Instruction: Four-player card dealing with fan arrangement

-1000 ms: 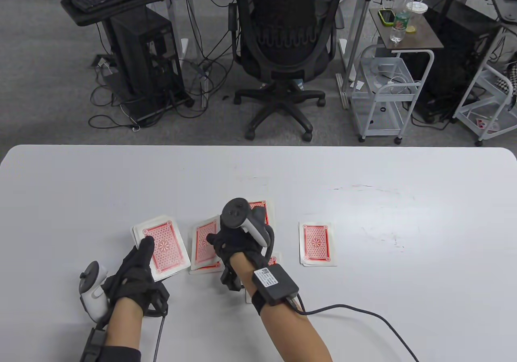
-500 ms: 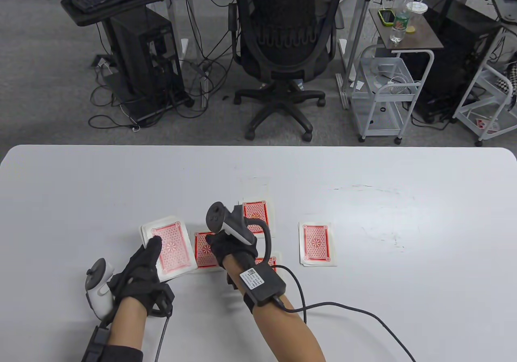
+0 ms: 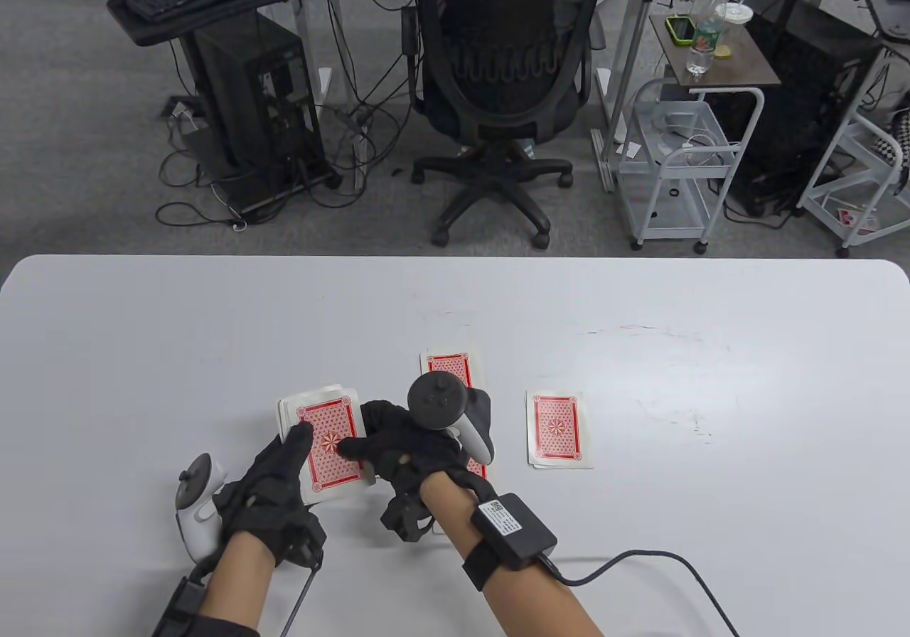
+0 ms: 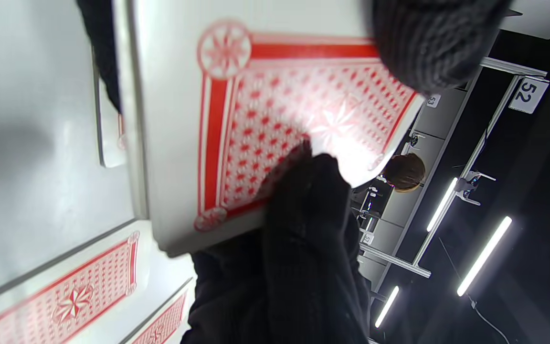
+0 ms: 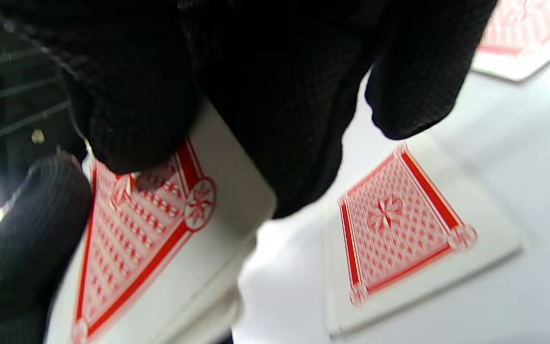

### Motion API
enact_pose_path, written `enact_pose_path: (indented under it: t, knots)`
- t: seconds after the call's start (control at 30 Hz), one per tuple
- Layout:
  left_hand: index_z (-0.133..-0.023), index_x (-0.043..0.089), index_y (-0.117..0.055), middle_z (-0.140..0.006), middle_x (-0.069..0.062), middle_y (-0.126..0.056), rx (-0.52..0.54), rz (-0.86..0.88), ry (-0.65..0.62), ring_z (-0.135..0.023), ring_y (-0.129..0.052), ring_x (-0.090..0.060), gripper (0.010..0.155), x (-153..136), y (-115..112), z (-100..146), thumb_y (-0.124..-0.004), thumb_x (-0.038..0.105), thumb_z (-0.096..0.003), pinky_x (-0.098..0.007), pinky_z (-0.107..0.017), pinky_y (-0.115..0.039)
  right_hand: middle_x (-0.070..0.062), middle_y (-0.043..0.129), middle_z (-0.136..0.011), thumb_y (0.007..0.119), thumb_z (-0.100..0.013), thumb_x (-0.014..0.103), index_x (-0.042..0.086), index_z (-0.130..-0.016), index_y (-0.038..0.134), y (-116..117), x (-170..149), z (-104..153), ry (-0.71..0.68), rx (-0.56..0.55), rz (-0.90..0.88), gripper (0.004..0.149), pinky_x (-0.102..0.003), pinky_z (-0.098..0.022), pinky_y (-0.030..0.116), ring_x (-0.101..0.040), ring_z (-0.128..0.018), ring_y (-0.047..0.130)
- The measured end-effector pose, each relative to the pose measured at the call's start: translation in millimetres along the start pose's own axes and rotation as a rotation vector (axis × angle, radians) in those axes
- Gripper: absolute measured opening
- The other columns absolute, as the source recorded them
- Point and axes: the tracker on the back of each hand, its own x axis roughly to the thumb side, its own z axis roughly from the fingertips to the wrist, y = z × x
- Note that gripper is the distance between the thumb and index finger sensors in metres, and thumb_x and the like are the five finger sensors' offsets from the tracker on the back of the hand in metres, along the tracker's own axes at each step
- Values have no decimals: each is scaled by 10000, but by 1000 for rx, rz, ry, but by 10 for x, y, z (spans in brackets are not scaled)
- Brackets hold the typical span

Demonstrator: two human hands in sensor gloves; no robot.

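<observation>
White worktop [image 3: 213, 324] carries dealt red-backed piles: 1 at right [image 3: 559, 429], 1 farther back [image 3: 448, 367], others hidden under the hands. Left hand [image 3: 274, 480] holds the deck [image 3: 323, 438]; right hand [image 3: 409, 441] pinches its top card [image 5: 136, 229]. Dealing looks unfinished; no pile is fanned yet.

Deck [image 3: 328, 441]: red latticed backs, star medallion, white borders. Gloves on left hand [image 3: 266, 491] and right hand [image 3: 405, 445] black. Surface [image 3: 711, 352] pale grey-white. Trackers [image 3: 195, 516] white and black.
</observation>
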Motion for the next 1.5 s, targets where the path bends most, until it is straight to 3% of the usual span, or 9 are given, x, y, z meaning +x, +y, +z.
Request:
enact_pose_path:
  t: [0.2, 0.33, 0.47, 0.7, 0.93, 1.1, 1.2, 1.37, 1.5]
  knots:
    - [-927, 322, -751, -872, 81, -931, -7, 42, -9, -701, -1041, -246, 490, 20, 11, 17, -779, 562, -500, -438, -491, -896, -4, 944, -655, 906, -446, 321, 33, -949, 696, -310, -62, -62, 39, 3, -90, 617, -554, -502, 762, -190, -433, 1082]
    - [-933, 325, -743, -880, 82, -924, 34, 29, 28, -711, -1035, -246, 490, 4, 112, -6, -775, 566, -507, -437, -501, -892, -11, 934, -660, 911, -454, 334, 24, -975, 659, -664, -147, -191, 114, -82, 19, 657, -511, -443, 789, -141, -302, 1027]
    - [-933, 324, -744, -880, 80, -925, 49, 28, 35, -711, -1035, -246, 490, -6, 161, -34, -777, 565, -507, -438, -500, -892, -32, 860, -728, 887, -471, 322, 37, -1037, 545, -863, -313, -438, 220, -136, 213, 721, -536, -460, 754, -146, -317, 974]
    - [-933, 324, -745, -881, 81, -924, 55, 18, 45, -710, -1035, -248, 490, -7, 176, -38, -778, 564, -507, -437, -501, -892, -44, 830, -735, 883, -471, 338, 30, -1051, 494, -774, -743, -843, 453, -111, 529, 764, -530, -454, 763, -128, -299, 979]
    - [-935, 323, -742, -883, 79, -923, 67, 14, 52, -713, -1033, -248, 491, -3, 202, -55, -778, 565, -509, -436, -503, -891, -25, 848, -713, 866, -452, 464, 70, -1055, 528, -612, -907, -938, 559, -39, 916, 797, -505, -467, 763, -92, -307, 959]
    - [-934, 325, -743, -881, 82, -923, 60, 12, 47, -713, -1033, -247, 489, 4, 165, -52, -778, 566, -509, -435, -503, -891, -43, 827, -767, 835, -499, 473, 77, -1059, 531, -721, -626, -808, 452, -80, 793, 751, -523, -492, 745, -117, -366, 971]
    - [-932, 325, -744, -881, 81, -924, 47, 10, 40, -716, -1031, -249, 490, 4, 120, -55, -779, 567, -507, -439, -507, -889, -94, 802, -820, 775, -550, 467, 74, -1043, 572, -647, -351, -639, 307, -52, 447, 662, -549, -513, 723, -175, -460, 987]
    - [-926, 322, -752, -872, 80, -931, 34, -2, 34, -711, -1033, -247, 490, -27, 37, -43, -785, 567, -503, -444, -501, -888, -133, 756, -875, 759, -553, 494, 57, -1039, 568, -182, -3, -317, 25, 144, 88, 681, -594, -537, 694, -261, -586, 969]
    - [-914, 319, -769, -853, 79, -947, 25, -11, 13, -691, -1048, -229, 488, -18, -20, -22, -802, 568, -495, -425, -485, -904, -102, 702, -870, 858, -499, 439, 50, -1030, 495, 30, 45, -144, 13, 122, 25, 751, -632, -550, 657, -279, -651, 916]
